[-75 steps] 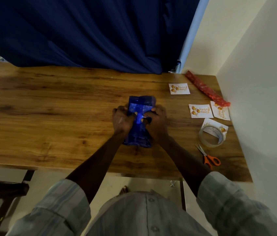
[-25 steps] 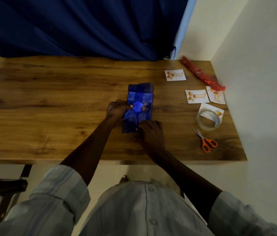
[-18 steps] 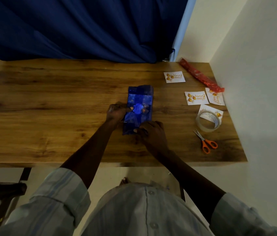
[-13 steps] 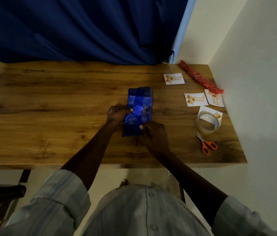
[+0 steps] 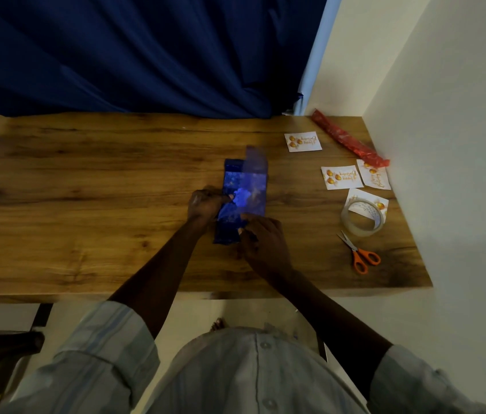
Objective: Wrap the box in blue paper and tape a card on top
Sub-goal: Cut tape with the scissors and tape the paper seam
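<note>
A pale, translucent strip, likely tape [image 5: 255,162], now runs up the right side of the blue-wrapped box [image 5: 240,201] and pokes past its far end; half a second ago it was not there. The seam looks to be getting taped, so wrapping nears its end and the card step remains. The box lies flat mid-counter [image 5: 86,189]. The left hand [image 5: 204,204] presses its side, thumb on top; the right hand [image 5: 262,239] pinches the paper at the near end. To the right lie four cards [image 5: 303,141], a tape roll [image 5: 361,218], orange scissors [image 5: 361,253] and red wrap [image 5: 347,138], all well apart. Nothing blocks the work.
</note>
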Demonstrator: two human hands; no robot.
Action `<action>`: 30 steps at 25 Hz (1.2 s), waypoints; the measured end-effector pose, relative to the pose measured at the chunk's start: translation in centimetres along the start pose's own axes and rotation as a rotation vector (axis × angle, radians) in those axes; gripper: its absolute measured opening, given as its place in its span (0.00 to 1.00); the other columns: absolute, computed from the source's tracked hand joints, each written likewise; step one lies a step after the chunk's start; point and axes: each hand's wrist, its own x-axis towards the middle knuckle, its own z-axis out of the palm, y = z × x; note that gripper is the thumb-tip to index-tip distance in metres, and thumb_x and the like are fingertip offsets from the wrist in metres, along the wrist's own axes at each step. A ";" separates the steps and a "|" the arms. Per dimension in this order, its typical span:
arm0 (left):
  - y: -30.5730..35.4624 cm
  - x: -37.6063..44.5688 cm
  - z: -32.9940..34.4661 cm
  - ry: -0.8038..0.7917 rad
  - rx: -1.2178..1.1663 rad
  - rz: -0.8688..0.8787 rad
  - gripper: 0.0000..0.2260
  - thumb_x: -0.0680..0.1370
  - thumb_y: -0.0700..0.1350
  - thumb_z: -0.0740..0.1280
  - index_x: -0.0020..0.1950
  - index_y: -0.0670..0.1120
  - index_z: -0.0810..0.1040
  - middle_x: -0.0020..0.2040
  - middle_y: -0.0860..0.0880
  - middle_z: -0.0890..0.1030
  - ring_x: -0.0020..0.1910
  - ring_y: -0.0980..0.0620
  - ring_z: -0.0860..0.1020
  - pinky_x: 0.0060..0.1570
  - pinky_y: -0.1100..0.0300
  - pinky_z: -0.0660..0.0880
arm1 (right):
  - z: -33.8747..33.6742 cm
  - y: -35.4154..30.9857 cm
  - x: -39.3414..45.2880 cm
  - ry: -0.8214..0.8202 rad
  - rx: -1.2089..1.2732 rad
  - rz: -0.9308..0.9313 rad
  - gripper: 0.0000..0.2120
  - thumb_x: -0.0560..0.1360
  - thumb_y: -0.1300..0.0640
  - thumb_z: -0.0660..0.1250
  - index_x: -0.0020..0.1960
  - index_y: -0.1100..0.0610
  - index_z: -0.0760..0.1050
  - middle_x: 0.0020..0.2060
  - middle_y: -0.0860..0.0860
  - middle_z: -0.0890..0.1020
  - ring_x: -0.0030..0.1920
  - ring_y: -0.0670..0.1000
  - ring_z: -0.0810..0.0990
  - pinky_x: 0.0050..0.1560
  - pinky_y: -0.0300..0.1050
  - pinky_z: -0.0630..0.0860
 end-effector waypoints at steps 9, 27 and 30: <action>-0.3 0.3 -0.4 -0.021 0.044 0.000 0.20 0.61 0.56 0.80 0.44 0.44 0.84 0.43 0.46 0.85 0.44 0.44 0.83 0.40 0.49 0.81 | 0.5 -0.1 1.6 -0.360 -0.033 0.053 0.10 0.78 0.57 0.63 0.54 0.62 0.78 0.57 0.58 0.81 0.59 0.59 0.76 0.62 0.46 0.65; 1.2 -1.7 -0.9 -0.122 0.035 -0.003 0.19 0.67 0.50 0.79 0.52 0.44 0.81 0.45 0.50 0.84 0.44 0.53 0.82 0.36 0.62 0.78 | -0.4 -0.1 2.4 -0.440 -0.007 0.031 0.09 0.77 0.55 0.65 0.52 0.59 0.78 0.55 0.56 0.82 0.55 0.57 0.79 0.55 0.52 0.75; 1.0 -1.8 -0.6 -0.124 0.027 0.014 0.18 0.65 0.42 0.80 0.52 0.40 0.80 0.46 0.48 0.84 0.47 0.50 0.82 0.46 0.56 0.81 | -0.1 0.0 2.5 -0.476 0.008 0.026 0.11 0.75 0.53 0.65 0.50 0.60 0.79 0.56 0.56 0.82 0.56 0.57 0.79 0.57 0.54 0.75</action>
